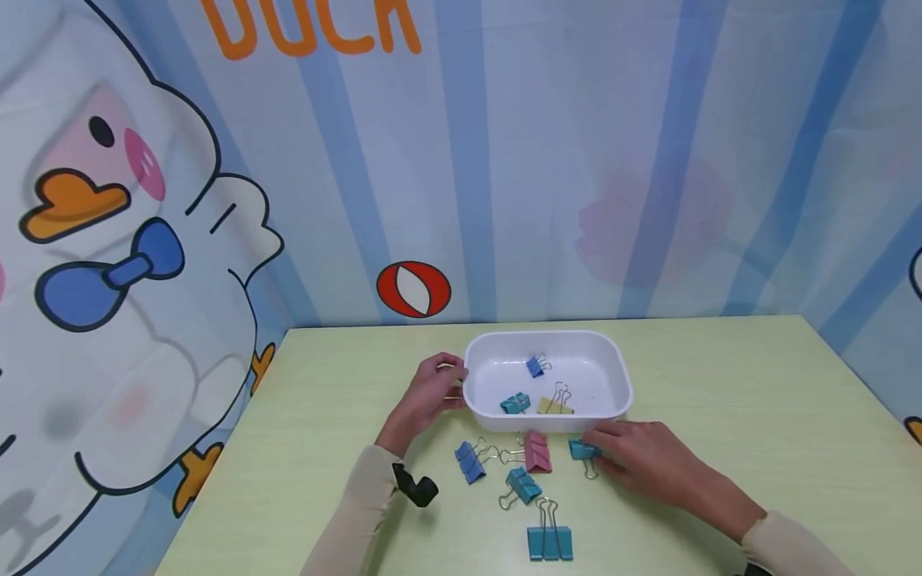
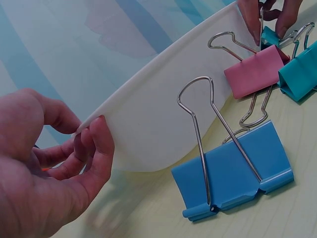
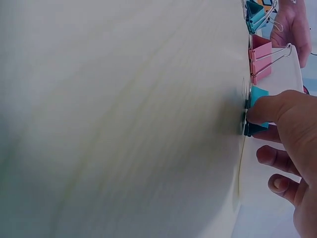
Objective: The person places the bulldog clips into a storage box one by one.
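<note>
My left hand (image 1: 430, 392) pinches the left rim of a white plastic tray (image 1: 594, 380), thumb and fingers on either side in the left wrist view. At the tray's front right, my right hand (image 1: 648, 460) holds a small teal binder clip (image 1: 581, 450) between thumb and finger, low over the table; the right wrist view shows the teal clip (image 3: 259, 96) partly covered by the thumb. Inside the tray lie a blue clip (image 1: 535, 366), a teal clip (image 1: 515, 403) and a yellow clip (image 1: 555, 406).
In front of the tray, on the pale table (image 1: 346, 376), are a blue clip (image 1: 471, 462), a pink clip (image 1: 537, 452), a teal clip (image 1: 523, 485) and a larger teal clip (image 1: 550, 544). A printed curtain (image 1: 533, 160) stands behind the table's back edge.
</note>
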`<state>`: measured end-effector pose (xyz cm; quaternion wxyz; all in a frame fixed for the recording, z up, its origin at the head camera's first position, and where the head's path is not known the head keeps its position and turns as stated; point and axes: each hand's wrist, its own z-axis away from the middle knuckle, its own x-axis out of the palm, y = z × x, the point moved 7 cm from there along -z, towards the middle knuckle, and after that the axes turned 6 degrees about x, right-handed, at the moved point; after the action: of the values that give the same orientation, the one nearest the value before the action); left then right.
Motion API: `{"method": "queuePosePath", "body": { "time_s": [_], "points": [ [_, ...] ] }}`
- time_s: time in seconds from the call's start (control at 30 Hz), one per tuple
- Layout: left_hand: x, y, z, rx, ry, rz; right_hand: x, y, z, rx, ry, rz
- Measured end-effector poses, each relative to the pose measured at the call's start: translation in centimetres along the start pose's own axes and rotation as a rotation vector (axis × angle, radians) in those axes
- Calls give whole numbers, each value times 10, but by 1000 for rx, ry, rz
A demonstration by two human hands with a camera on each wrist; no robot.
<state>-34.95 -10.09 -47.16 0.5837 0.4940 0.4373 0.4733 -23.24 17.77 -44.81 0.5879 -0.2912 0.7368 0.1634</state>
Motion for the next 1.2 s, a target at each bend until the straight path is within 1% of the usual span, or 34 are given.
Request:
{"method": "queuePosePath", "body": {
  "time_s": [0.17, 0.37, 0.6, 0.73, 0.83, 1.0, 1.2],
  "points": [
    [-1, -1, 0, -2, 4, 2, -1, -2, 2, -7, 4, 6],
    [-2, -4, 0, -4, 9, 0, -4, -7, 3, -10, -11, -6],
    [-2, -5, 0, -5, 4, 10, -15, -18, 0, -24, -59, -45],
    [-1, -5, -1, -4, 0, 12, -25, -28, -4, -67, -62, -38],
    [-1, -5, -1, -7, -3, 15, -35, -33, -7, -97, -46, -8],
    [-1, -3, -1, -11, -5, 19, -51, -36, -14, -138, 8, 42],
    [0, -1, -1, -18, -5, 22, -69, -34, -30, -157, 43, 83]
  ]
}}
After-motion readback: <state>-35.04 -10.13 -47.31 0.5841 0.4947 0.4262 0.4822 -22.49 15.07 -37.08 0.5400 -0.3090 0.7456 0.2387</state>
